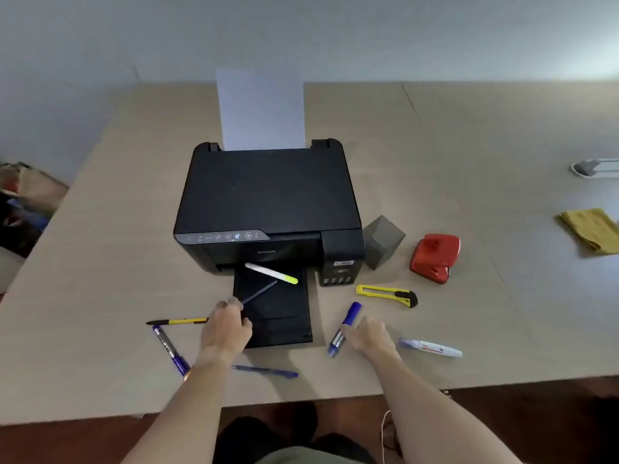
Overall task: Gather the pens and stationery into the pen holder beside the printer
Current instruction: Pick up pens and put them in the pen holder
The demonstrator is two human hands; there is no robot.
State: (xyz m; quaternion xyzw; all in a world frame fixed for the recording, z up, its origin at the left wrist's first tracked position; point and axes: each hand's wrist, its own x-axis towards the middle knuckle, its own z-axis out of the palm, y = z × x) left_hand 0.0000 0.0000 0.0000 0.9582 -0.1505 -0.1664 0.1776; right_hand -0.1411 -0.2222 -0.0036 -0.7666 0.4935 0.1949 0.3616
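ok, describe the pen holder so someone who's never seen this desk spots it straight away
Start at the black printer in the middle of the table. Just off its front right corner, between the printer's ink-tank block and the red hole punch, stands the pen holder. It is a plain grey square-sided box, standing upright, the only grey upright thing there; the pens and cutter around it all lie flat.

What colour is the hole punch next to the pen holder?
The hole punch is red, clearest in the head view.
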